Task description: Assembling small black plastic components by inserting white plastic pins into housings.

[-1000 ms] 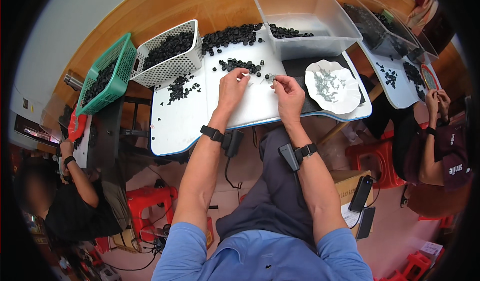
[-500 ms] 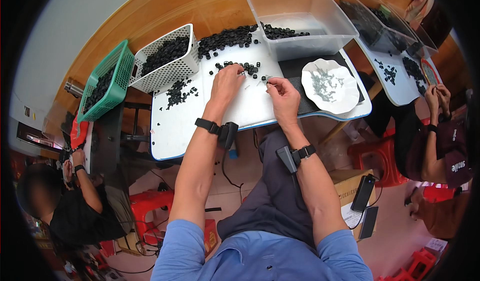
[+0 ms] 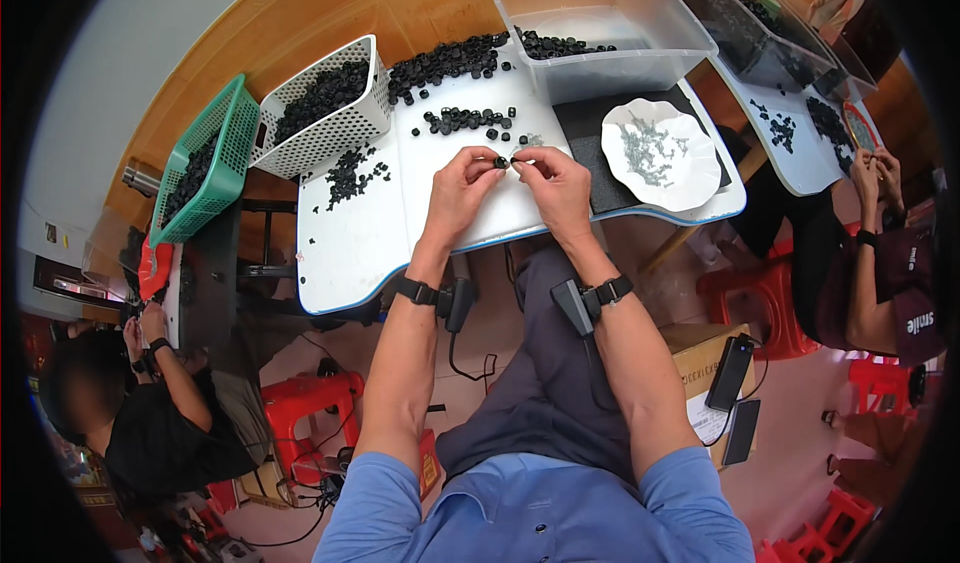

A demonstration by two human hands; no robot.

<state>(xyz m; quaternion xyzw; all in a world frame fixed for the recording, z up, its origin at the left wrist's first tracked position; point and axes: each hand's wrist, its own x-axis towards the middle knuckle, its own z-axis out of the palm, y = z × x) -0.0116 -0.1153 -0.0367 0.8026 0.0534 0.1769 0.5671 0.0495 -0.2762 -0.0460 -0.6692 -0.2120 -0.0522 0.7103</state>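
Note:
Above the white table, my left hand (image 3: pixel 458 195) pinches a small round black cap (image 3: pixel 501 163) between thumb and fingertips. Fingertip to fingertip with it, my right hand (image 3: pixel 558 191) is closed on something tiny, partly dark, that I cannot make out. Just beyond my hands lies a loose cluster of black caps (image 3: pixel 463 121), with a few small clear pieces (image 3: pixel 532 141) at its right. A white scalloped plate (image 3: pixel 690 185) holding many pale translucent bits stands to the right of my right hand on a dark mat (image 3: pixel 612 178).
Behind lie a heap of black caps (image 3: pixel 445 65) and a clear plastic bin (image 3: pixel 625 81). A white basket (image 3: pixel 372 113) and green basket (image 3: pixel 232 168) hold black parts; smaller black pieces (image 3: pixel 348 178) lie nearby. Co-workers sit at left (image 3: pixel 170 433) and right (image 3: pixel 865 293).
My left hand has drawn back from the cluster with a black cap. My right hand has shifted slightly left and nearer, so the fingertips meet. The view has shifted slightly.

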